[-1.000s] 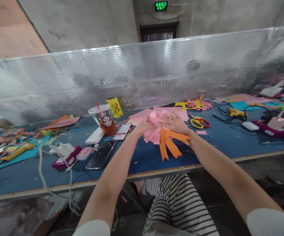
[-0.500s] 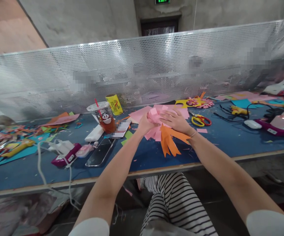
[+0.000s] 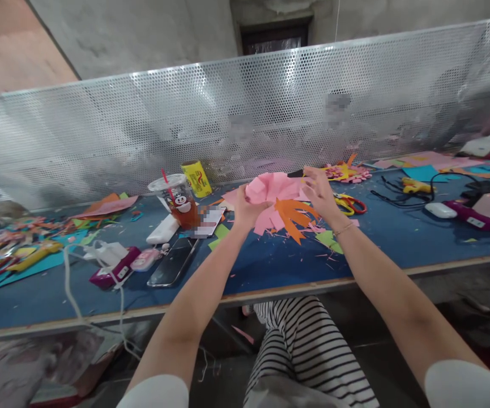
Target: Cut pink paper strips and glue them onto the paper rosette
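Note:
A pink paper flower (image 3: 275, 188) with wide petals is raised a little over the blue table (image 3: 261, 272). My left hand (image 3: 248, 208) grips its left side. Orange paper strips (image 3: 295, 218) spread from its lower right. To the right of the flower, my right hand (image 3: 319, 190) is lifted with its fingers apart and nothing held in them. Flat pink sheets lie partly hidden behind the flower. Just beyond my right hand are red-and-yellow scissors (image 3: 350, 205). Green paper pieces (image 3: 329, 241) and small pink scraps lie below it.
To the left are a drink cup (image 3: 179, 201), a yellow packet (image 3: 197, 178), a phone (image 3: 173, 263), a purple power strip (image 3: 115, 269) and a white cable. A perforated metal screen (image 3: 211, 113) stands behind. Another power strip (image 3: 478, 218) lies at the right.
My right hand has come off the pink flower and moved right, its fingers spreading. The flower is lifted and tilted, showing its petals; green pieces and scraps beneath are now uncovered.

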`<state>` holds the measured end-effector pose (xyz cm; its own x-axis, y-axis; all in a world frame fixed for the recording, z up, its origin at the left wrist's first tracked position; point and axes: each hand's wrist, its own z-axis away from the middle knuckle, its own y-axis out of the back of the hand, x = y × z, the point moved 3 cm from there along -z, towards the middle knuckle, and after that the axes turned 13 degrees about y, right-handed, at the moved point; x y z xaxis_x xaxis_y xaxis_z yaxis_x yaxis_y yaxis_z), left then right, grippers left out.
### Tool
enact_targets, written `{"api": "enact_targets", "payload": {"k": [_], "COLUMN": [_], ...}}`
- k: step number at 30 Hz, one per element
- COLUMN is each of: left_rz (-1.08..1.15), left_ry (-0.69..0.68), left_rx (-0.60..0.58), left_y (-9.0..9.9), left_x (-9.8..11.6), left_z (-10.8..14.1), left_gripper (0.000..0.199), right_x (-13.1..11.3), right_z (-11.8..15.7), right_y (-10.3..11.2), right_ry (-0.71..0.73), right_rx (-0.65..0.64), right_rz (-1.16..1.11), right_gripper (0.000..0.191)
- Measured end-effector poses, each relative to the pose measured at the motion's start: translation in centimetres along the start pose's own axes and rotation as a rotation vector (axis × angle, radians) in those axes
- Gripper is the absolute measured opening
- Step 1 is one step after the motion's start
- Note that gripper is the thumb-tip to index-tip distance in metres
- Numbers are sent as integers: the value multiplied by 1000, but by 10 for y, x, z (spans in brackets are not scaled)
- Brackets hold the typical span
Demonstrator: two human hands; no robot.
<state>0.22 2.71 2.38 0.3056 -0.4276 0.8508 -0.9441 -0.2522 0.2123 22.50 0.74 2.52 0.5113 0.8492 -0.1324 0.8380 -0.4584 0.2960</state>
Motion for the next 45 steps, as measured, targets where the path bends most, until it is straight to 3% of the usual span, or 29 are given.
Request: {"api": "enact_targets", "payload": {"k": [3, 6, 12, 17, 22, 28, 35, 40, 43, 45], "left_rz": [-3, -71, -64, -36, -169, -299, -355, -464, -567, -619], "left_ry": [23, 49, 27, 30, -16, -140, -111, -173, -242, -283], "left_rx": [-40, -129, -350, -405, -296, -206, -210, -101, -15, 10], "left_y": [-4, -10, -22, -26, -21, -16, -16, -6, 2, 7], "left_x": [-1, 1, 2, -4, 3, 17, 19, 24, 24, 23], "left_z": [1, 6, 18, 17, 14, 20, 22, 19, 15, 13], "left_gripper": [70, 77, 74, 64, 63, 57, 53, 36, 24, 22], "right_x": [-9, -15, -2, 0, -4, -2, -5, 1, 10, 15], "right_z": [-3, -6, -4, -2, -3, -4, -5, -8, -5, -1], "right_y": [-2, -7, -21, -24, -23, -17, -13, -9, -8, -11], "right_ry": [61, -17, -344, -452, -531, -598, -501, -397, -416, -505], "right_rx": [-91, -84, -98, -91, -8, 27, -81, -29, 9, 18], "right_rz": [6, 19, -289, -548, -677, -555, -433, -444, -404, -414], "right_gripper": [65, 73, 40, 37, 32, 33, 31, 36, 42, 41]}}
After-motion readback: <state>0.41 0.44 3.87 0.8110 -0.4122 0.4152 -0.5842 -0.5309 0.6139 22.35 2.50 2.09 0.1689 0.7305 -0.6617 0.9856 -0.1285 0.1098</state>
